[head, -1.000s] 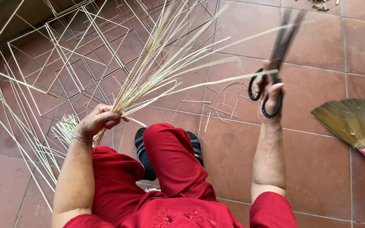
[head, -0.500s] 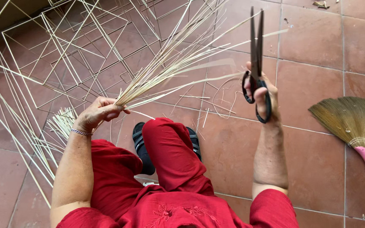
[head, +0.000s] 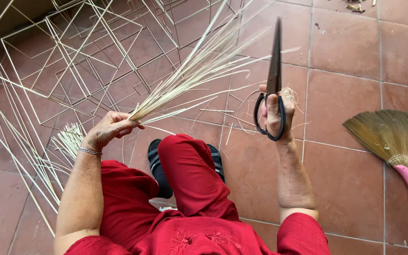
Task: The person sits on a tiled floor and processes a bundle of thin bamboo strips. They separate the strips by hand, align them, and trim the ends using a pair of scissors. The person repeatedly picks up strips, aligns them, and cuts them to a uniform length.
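My left hand (head: 112,127) grips the base of a bundle of thin pale straw strips (head: 199,66) that fans up and to the right. My right hand (head: 276,113) holds large black scissors (head: 274,71) by the handles, blades closed and pointing straight up, just right of the bundle's tips. I sit on the tiled floor in red clothes with a red-trousered knee (head: 185,160) raised between my arms. A silver bracelet (head: 90,151) is on my left wrist.
Thin bamboo stick frames (head: 86,52) lie stacked at the upper left, with long loose sticks (head: 15,141) down the left side. A short cut straw bundle (head: 69,139) lies by my left wrist. A grass broom (head: 393,137) with a pink handle lies at right. Black sandals (head: 156,163) are under my leg.
My right hand has brought the scissors leftward toward the straw bundle and turned the blades upright. The left hand keeps its grip on the bundle with little movement.
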